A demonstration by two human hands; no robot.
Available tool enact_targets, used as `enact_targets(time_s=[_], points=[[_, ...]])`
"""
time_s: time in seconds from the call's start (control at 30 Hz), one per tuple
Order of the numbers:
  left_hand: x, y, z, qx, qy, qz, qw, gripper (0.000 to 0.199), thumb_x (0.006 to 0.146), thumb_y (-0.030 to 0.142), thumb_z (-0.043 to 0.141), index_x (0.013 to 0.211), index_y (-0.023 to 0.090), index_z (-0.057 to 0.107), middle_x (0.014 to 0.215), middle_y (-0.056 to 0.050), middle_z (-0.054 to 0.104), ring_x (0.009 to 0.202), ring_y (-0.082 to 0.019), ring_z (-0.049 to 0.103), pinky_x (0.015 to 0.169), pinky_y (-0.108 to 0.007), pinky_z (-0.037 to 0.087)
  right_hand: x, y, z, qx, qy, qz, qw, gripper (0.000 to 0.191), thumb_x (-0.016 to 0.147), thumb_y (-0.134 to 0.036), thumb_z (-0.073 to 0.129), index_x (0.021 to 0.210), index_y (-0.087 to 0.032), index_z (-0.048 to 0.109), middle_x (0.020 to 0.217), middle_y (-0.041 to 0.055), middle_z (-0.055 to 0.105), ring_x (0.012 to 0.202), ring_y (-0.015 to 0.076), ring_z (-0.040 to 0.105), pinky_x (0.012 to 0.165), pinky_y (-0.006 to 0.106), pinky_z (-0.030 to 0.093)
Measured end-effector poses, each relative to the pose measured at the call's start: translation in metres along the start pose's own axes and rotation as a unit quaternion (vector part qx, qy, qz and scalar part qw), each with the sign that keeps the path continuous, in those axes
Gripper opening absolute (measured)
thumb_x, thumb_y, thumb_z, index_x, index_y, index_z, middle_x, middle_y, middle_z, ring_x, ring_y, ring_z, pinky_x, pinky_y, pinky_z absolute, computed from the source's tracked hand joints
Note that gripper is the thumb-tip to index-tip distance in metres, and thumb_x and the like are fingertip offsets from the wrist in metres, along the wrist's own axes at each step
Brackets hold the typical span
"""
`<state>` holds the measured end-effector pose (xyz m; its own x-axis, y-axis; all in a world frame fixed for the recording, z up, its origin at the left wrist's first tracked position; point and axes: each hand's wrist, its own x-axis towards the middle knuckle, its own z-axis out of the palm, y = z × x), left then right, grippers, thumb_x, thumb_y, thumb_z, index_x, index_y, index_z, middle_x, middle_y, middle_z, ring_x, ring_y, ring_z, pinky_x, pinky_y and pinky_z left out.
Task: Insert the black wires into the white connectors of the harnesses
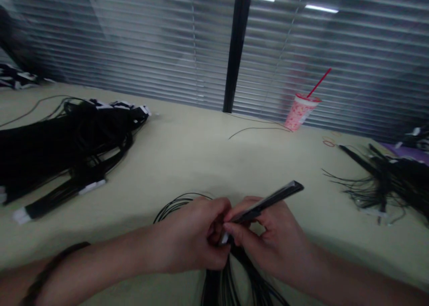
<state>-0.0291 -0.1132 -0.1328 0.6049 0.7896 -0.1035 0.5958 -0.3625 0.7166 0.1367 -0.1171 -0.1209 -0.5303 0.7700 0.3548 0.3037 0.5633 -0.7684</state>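
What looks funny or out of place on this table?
A thin black wire lies all alone on the table, away from the big bundles of black cables, so it looks stray. A pink patterned cup with a red straw stands close by, which seems odd among cables.

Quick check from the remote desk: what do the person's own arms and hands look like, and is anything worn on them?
The left hand and right hand are bare, without gloves. The left forearm and right forearm show no sleeves. A thin dark cord-like bracelet circles the left forearm.

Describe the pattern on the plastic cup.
The cup: pink with white mottling, best in the head view.
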Motion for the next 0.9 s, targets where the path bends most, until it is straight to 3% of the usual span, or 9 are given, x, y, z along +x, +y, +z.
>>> enact_targets(time_s=[0.2, 0.33, 0.5, 0.9], points=[[-0.0007, 0.0028, -0.0025, 0.034, 0.027, -0.002, 0.999, 0.011, 0.057, 0.017, 0.051, 0.067, 0.019, 0.044, 0.057, 0.007, 0.047, 0.047, -0.007, 0.04, 0.043, -0.018, 0.028, -0.0041, 0.0041, 0.0016, -0.022, 0.027, -0.032, 0.999, 0.014, 0.074, -0.008, 0.055, 0.08, -0.018, 0.06, 0.078, -0.003, 0.064, 0.075, 0.0094, 0.059, 0.072, 0.02, 0.045], [-0.0012, 0.0044, -0.0054, -0.002, 0.001, -0.005, 1.0, 0.011, 0.06, 0.017, 0.051, 0.067, 0.018, 0.043, 0.057, 0.007, 0.047, 0.047, -0.006, 0.04, 0.041, -0.016, 0.027, -0.0055, 0.0073, 0.0008, -0.001, 0.039, -0.042, 0.998, 0.012, 0.074, -0.009, 0.054, 0.081, -0.015, 0.061, 0.077, 0.0001, 0.064, 0.073, 0.0096, 0.059, 0.069, 0.02, 0.046], [-0.0018, 0.0031, -0.0049, -0.019, 0.012, -0.001, 1.0, 0.013, 0.062, 0.016, 0.053, 0.069, 0.019, 0.043, 0.055, 0.009, 0.046, 0.046, -0.005, 0.039, 0.039, -0.015, 0.026, -0.0041, 0.0103, 0.0005, 0.031, 0.031, -0.019, 0.999, 0.011, 0.075, -0.01, 0.053, 0.082, -0.015, 0.06, 0.073, -0.0006, 0.063, 0.066, 0.0078, 0.059, 0.061, 0.017, 0.047], [-0.0001, 0.0067, -0.0098, -0.011, 0.015, 0.008, 1.0, 0.013, 0.059, 0.015, 0.053, 0.068, 0.019, 0.044, 0.056, 0.008, 0.049, 0.046, -0.006, 0.041, 0.04, -0.015, 0.028, -0.0064, 0.0087, 0.0022, 0.007, 0.064, -0.056, 0.996, 0.014, 0.073, -0.008, 0.055, 0.083, -0.017, 0.061, 0.075, -0.0002, 0.063, 0.071, 0.0097, 0.059, 0.067, 0.022, 0.048]])
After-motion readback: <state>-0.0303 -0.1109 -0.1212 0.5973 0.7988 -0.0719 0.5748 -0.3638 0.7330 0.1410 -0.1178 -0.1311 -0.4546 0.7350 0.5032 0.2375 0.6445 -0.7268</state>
